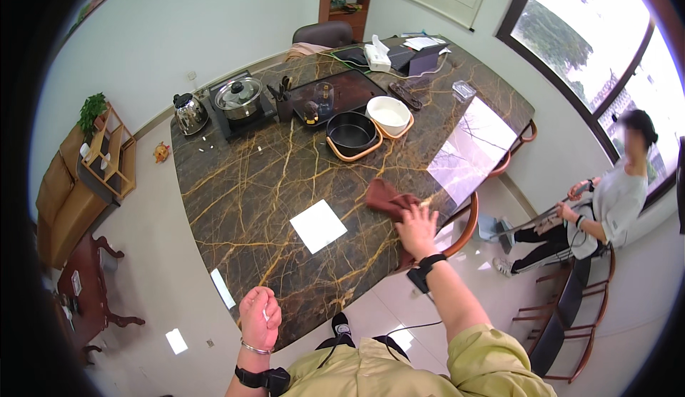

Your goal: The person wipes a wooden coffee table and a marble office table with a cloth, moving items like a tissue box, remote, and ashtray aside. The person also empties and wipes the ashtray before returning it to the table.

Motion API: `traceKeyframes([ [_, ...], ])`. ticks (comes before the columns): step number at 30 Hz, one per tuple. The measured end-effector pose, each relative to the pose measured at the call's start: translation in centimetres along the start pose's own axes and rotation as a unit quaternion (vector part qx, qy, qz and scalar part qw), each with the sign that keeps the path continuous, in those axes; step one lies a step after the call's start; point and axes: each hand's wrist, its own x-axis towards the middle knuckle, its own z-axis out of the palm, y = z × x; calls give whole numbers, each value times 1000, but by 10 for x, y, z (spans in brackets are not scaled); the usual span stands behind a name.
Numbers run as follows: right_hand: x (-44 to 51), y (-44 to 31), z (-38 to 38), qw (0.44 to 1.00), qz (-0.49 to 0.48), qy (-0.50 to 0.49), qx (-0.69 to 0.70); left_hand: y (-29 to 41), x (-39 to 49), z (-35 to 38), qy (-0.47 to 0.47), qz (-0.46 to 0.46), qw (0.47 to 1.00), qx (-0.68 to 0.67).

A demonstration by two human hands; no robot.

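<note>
My right hand (419, 229) lies with its fingers spread at the near edge of a reddish-brown cloth (387, 200) on the dark marble table (230, 183). The cloth is bunched beside the table's right edge. Above the table's near left corner is my left hand (260, 318), closed around a small white item (266, 315), mostly hidden by the fingers. Between the hands, a white square (318, 226) shows on the tabletop; whether it is paper or reflected light I cannot tell. Farther back stand a black pot (351, 132) and a white pot (389, 114), both in light-brown frames.
A steel kettle (190, 114), lidded pot on a cooktop (238, 98), tea tray (348, 89) and tissue pack (377, 57) stand farther back. Small white bits (260, 149) lie near the cooktop. Chairs (471, 225) line the right edge. A person (615, 204) holds a long-handled dustpan there.
</note>
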Motion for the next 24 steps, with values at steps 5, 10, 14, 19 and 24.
traceKeyframes([
  [5,68,82,3,989,117,-85,-8,13,2,1,30,-10,999,-33],
  [10,144,110,10,986,102,-133,-10,27,2,17,73,21,997,-13],
  [14,201,101,12,993,15,-114,-39,24,21,58,88,-6,996,12],
  [19,205,68,11,962,-235,-79,-112,1,113,142,34,-33,998,29],
  [24,138,55,-2,889,-441,-54,-108,-50,245,207,59,-66,991,102],
])
